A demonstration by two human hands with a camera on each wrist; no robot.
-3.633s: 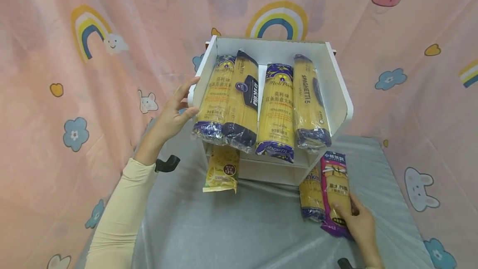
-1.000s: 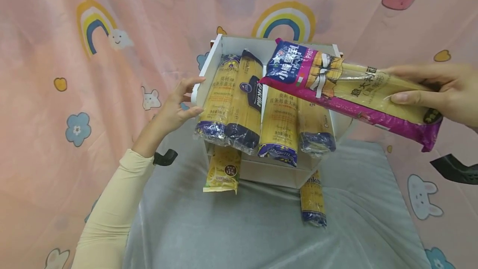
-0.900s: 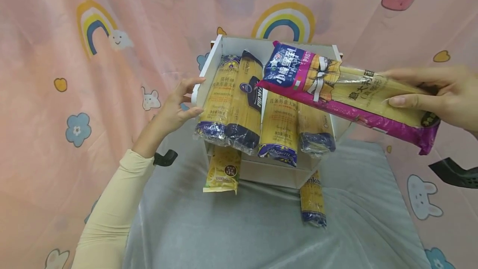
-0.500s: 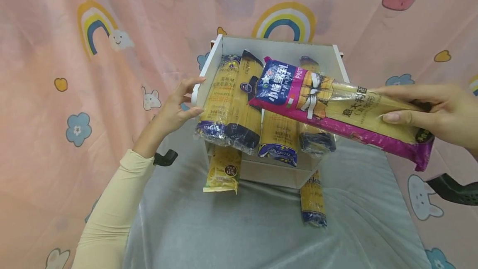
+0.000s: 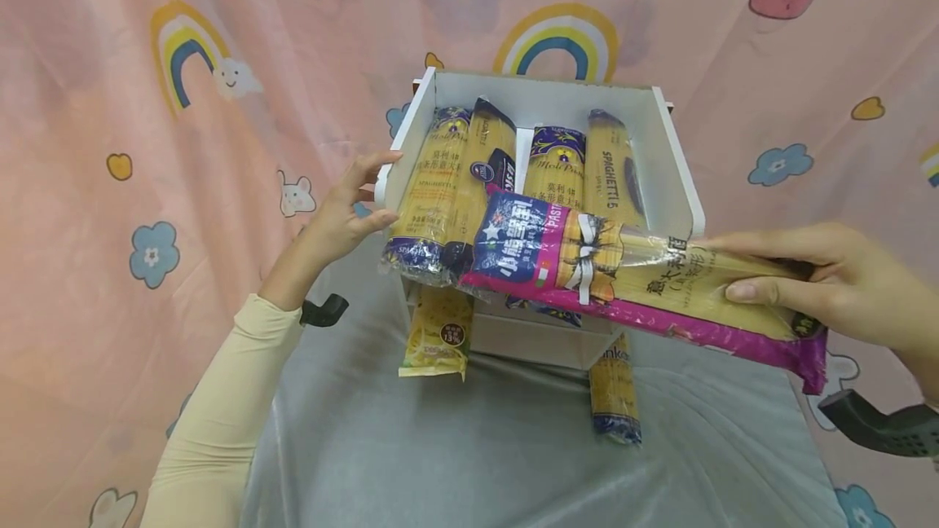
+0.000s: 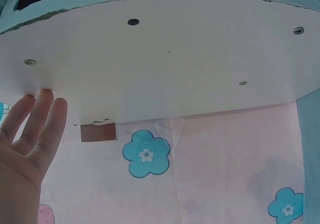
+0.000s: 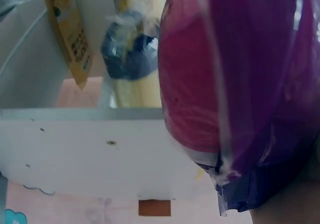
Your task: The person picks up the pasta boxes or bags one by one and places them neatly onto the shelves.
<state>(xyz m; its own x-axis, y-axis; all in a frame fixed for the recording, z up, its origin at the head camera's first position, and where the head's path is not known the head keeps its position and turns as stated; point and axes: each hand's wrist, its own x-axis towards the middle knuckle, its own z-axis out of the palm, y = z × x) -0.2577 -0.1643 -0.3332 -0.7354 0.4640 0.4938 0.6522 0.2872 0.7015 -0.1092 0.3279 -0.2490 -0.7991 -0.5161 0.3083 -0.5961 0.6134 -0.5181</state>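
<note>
In the head view my right hand (image 5: pixel 829 283) grips one end of a pink-and-blue pasta pack (image 5: pixel 653 275). The pack lies slantwise across the front of a white shelf (image 5: pixel 678 161), overlapping the lower ends of the spaghetti packs there. Its pink-purple wrapper fills much of the right wrist view. My left hand (image 5: pixel 341 210) rests against the shelf's left side, fingers extended; in the left wrist view their tips touch the outer panel (image 6: pixel 185 58). On the upper tier lie a blue-ended spaghetti pack (image 5: pixel 433 186), a dark-ended pack (image 5: pixel 491 137) and others on the right.
A yellow pack (image 5: pixel 438 336) sticks out of the lower tier at left. Another spaghetti pack (image 5: pixel 614 398) lies on the grey cloth (image 5: pixel 469 446) by the shelf's right side. Behind hangs a pink patterned curtain (image 5: pixel 352 47).
My right hand picked up the pink-and-blue pasta pack from the cloth at right, raised it over the shelf, then lowered it leftward toward the shelf's front. My left hand stayed at the shelf's side.
</note>
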